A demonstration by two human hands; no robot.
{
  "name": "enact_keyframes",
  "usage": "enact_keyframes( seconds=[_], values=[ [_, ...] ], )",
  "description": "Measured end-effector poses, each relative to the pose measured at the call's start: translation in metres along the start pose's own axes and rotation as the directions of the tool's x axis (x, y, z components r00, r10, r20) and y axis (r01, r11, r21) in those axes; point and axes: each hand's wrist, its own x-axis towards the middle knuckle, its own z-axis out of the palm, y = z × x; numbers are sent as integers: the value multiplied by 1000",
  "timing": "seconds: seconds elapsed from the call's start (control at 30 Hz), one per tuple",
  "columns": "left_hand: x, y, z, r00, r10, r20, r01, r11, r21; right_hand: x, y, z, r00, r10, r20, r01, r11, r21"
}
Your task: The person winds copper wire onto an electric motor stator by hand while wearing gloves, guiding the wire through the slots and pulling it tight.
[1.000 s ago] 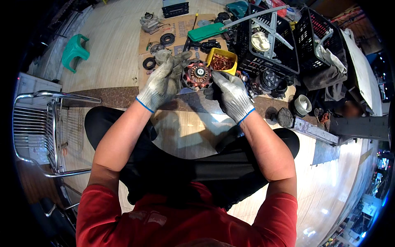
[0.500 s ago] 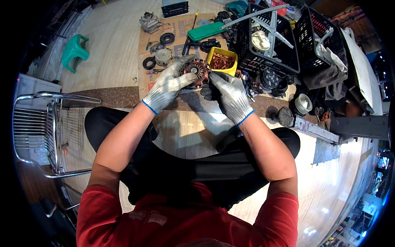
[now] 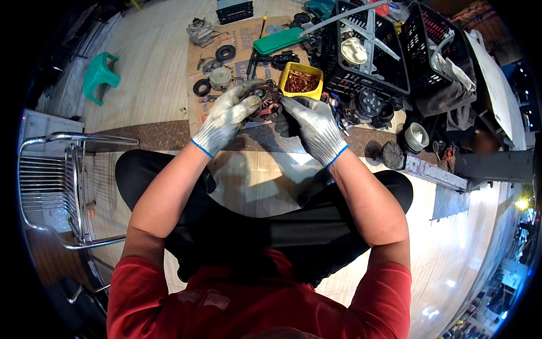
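Both my hands wear whitish knit gloves with dark, stained fingers and blue cuffs. Between them I hold a round motor stator point(image 3: 269, 105) with reddish copper windings, tilted, above the near edge of the cardboard. My left hand point(image 3: 224, 120) grips its left side, thumb across the near face and fingers behind. On its right edge, my right hand point(image 3: 315, 121) is closed, with the fingertips partly hidden. Just beyond the right hand stands a yellow tub point(image 3: 322, 85) of copper-coloured scraps. A pale round motor housing point(image 3: 221, 78) lies beyond the left hand.
Black rings point(image 3: 226, 53) and a metal motor assembly point(image 3: 199, 32) lie on the cardboard point(image 3: 239, 33). A green-cased tool point(image 3: 278, 40) rests behind. Black crates point(image 3: 372, 79) stand at the right, near a white fan wheel point(image 3: 416, 138). A metal chair point(image 3: 73, 135) and green stool point(image 3: 100, 74) are left.
The stator has turned and tilted between my hands, so its round face shows less fully. Both hands keep hold of it. The whole view has shifted slightly.
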Motion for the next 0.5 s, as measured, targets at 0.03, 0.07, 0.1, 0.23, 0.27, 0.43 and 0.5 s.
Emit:
enact_keyframes(
  seconds=[0.03,0.07,0.1,0.23,0.27,0.43,0.5],
  values=[
    [0,0,0,1000,7,1,-7,1000,11,0,0,-1,1000,-7,2,7,1000,-16],
    [0,-2,-1,1000,21,-11,-21,999,30,0,0,-1,1000,-1,5,1,1000,-17],
    [1,-5,-3,999,35,-22,-34,998,48,0,-1,0,1000,6,9,-5,1000,-17],
    [1,-7,-2,999,22,-50,-18,997,80,1,2,-3,993,-112,38,115,987,-115],
    [-2,-4,0,998,8,-65,-6,1000,28,3,6,-6,977,-203,65,212,953,-215],
    [-4,-12,-6,949,-315,-18,279,863,-421,10,12,-10,928,-336,158,371,815,-445],
    [-2,-13,-2,932,-354,-81,276,836,-475,4,-8,1,993,-106,59,120,935,-333]
  ],
)
